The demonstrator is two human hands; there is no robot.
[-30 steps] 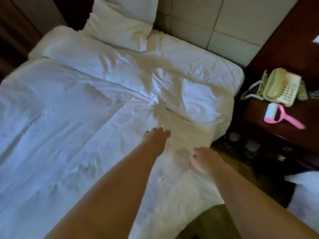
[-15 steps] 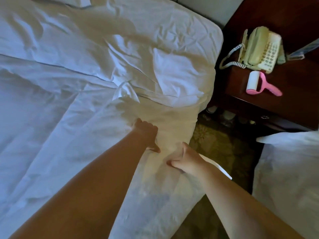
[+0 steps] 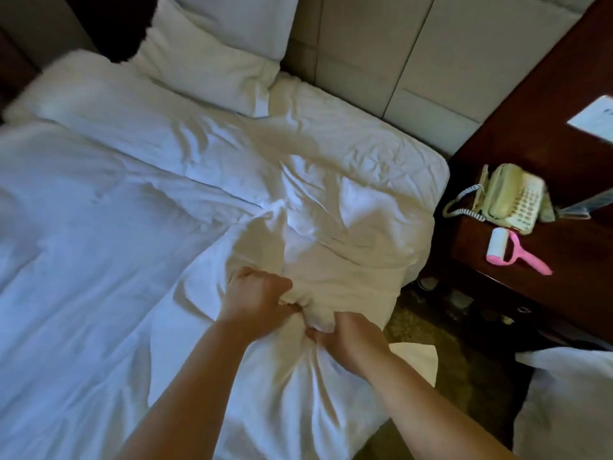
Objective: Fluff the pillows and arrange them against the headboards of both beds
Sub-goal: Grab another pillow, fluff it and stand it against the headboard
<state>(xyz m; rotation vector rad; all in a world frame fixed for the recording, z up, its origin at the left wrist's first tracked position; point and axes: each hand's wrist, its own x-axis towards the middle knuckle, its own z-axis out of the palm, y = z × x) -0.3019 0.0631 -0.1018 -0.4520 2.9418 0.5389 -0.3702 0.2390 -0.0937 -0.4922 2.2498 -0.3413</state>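
Both fists are buried in bedding at the near edge of the bed! The left hand (image 3: 257, 300) has its fingers curled tight round a wad of the white duvet (image 3: 99, 260), and the right hand (image 3: 348, 340), just beside it, is clamped on the same bunch, with creases fanning out from the two grips. As for the task's own things, one pillow (image 3: 212, 58) stands propped against the headboard (image 3: 398, 51) at the far left corner, and neither hand is anywhere near it. The right half of the headboard has only wrinkled sheet (image 3: 348, 141) in front of it. A plump hump sits under the covers between the hands and that gap; it could be a pillow, but I can't tell. So my read is early days: one pillow roughly placed here, perhaps a second to dig out, and the other bed (image 3: 570, 403) barely shows at the lower right corner, its pillows out of sight. What's in the way? The rumpled duvet itself, heaped over the spot where a pillow should go. To the right, the nightstand (image 3: 481, 287) holds a phone (image 3: 507, 197) and a pink lint roller (image 3: 510, 254), near enough for swinging bedding to catch.
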